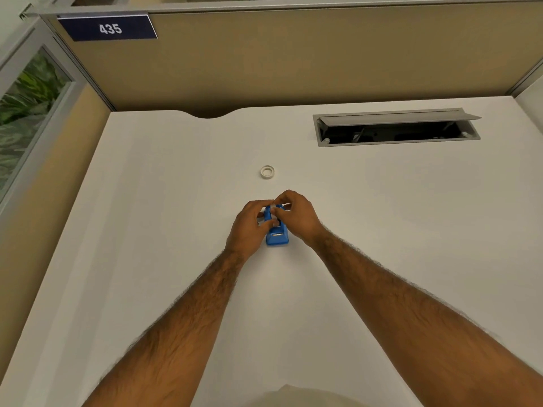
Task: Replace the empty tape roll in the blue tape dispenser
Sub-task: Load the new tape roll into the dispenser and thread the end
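A small blue tape dispenser (276,237) stands on the white desk (147,230), its cutter end toward me. My left hand (249,224) grips its left side. My right hand (296,217) is closed over its far top, fingertips pinched on something pale in the dispenser's cradle; what they hold is mostly hidden. A small white tape roll (267,172) lies flat on the desk, a little beyond both hands and apart from them.
A cable hatch (396,127) with its grey lid raised sits in the desk at the back right. A tan partition wall (293,60) with a "435" sign (108,28) closes the far edge. A glass panel (26,107) stands at the left.
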Demonstrator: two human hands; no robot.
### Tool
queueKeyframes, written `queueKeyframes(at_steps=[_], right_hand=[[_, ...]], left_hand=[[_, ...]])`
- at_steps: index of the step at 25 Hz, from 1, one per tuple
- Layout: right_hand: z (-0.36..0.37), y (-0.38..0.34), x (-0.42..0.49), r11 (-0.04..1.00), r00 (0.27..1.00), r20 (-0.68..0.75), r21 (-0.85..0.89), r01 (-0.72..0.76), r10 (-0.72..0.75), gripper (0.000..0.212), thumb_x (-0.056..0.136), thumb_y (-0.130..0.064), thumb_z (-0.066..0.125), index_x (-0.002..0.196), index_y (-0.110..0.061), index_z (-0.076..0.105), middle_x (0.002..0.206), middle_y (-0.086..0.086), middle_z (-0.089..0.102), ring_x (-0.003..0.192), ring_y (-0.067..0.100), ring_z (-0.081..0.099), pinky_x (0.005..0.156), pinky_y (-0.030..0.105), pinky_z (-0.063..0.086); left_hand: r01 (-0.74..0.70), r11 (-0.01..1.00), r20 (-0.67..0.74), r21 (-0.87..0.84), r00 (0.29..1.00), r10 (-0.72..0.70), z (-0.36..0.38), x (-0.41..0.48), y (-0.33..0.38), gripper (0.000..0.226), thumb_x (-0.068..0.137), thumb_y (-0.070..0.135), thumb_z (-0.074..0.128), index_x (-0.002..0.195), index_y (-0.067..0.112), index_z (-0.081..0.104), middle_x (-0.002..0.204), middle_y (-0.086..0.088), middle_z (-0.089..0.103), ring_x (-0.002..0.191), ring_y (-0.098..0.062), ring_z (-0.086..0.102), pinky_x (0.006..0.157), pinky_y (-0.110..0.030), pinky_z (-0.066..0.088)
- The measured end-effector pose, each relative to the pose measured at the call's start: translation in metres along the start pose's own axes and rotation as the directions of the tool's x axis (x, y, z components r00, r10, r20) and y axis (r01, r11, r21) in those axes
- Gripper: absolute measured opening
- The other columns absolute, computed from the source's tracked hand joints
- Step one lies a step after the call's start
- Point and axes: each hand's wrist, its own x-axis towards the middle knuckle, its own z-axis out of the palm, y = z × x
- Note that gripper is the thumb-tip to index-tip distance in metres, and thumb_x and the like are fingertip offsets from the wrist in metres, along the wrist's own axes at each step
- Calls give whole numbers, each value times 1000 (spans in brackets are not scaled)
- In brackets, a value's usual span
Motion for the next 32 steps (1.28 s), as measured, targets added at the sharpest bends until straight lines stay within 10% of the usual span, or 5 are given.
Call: queueKeyframes(at_steps=[7,24,32], right_hand=[[2,0,-11,998,1000,5,56,-6,6,19,86,-11,67,104,-17,61,108,0,63,99,18,60,83,29,53],[0,-6,-10,985,996,-15,150,-89,92,15,89,-17,66,102,-11,62,104,1,63,80,8,62,54,11,47],[1,-11,-6,994,994,-58,67,-90,94,14,88,-21,66,98,-11,63,103,2,65,93,16,62,66,18,46]], left_hand=[[3,1000,-3,23,1000,-3,0,1,-2,43,87,14,72,127,19,58,129,-1,61,112,-17,62,94,-31,52],[-73,996,-14,58,997,74,-4,5,-4,39,84,16,75,120,21,61,124,7,58,107,-11,61,78,-8,46],[-69,980,2,186,998,70,4,7,-8,51,81,28,78,127,23,56,126,8,59,108,-10,58,90,-21,46]])
